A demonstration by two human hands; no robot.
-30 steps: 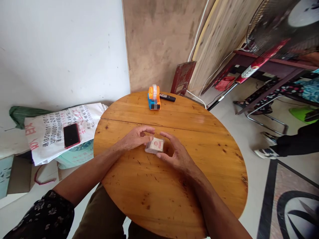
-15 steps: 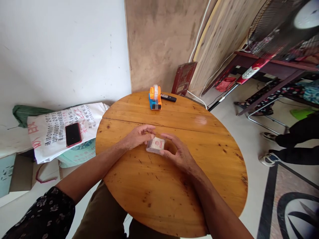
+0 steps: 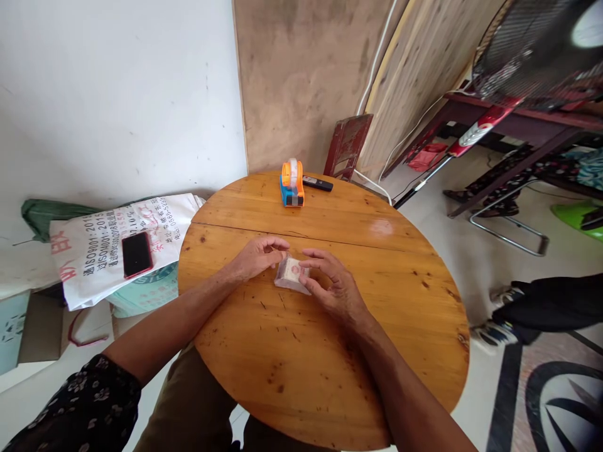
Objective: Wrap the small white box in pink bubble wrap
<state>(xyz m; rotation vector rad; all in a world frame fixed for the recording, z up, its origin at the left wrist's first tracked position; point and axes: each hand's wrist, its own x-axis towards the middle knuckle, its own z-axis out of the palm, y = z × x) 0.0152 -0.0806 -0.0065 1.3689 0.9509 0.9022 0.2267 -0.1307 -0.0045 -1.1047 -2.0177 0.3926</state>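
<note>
A small clear-wrapped packet (image 3: 291,275) with a whitish face and a red print rests on the round wooden table (image 3: 301,351), between my two hands. My left hand (image 3: 260,257) is at the packet's upper left corner, its thumb and curled fingers against the clear wrapping there. From the right, my right hand (image 3: 332,282) reaches over the packet's near-right part. Its thumb and forefinger are apart, with the tips over the printed face; whether they press on it is hard to tell.
Toward the table's far edge stand an orange and blue tape dispenser (image 3: 292,183) and a dark remote control (image 3: 318,183). A phone (image 3: 137,254) lies on a white printed sack (image 3: 169,216) at left. A red chair (image 3: 347,147), a fan (image 3: 532,56) and another person's legs (image 3: 541,304) are beyond.
My right hand's fingers have moved left over the packet's face. My left hand has shifted slightly left. At right, the other person's feet have moved.
</note>
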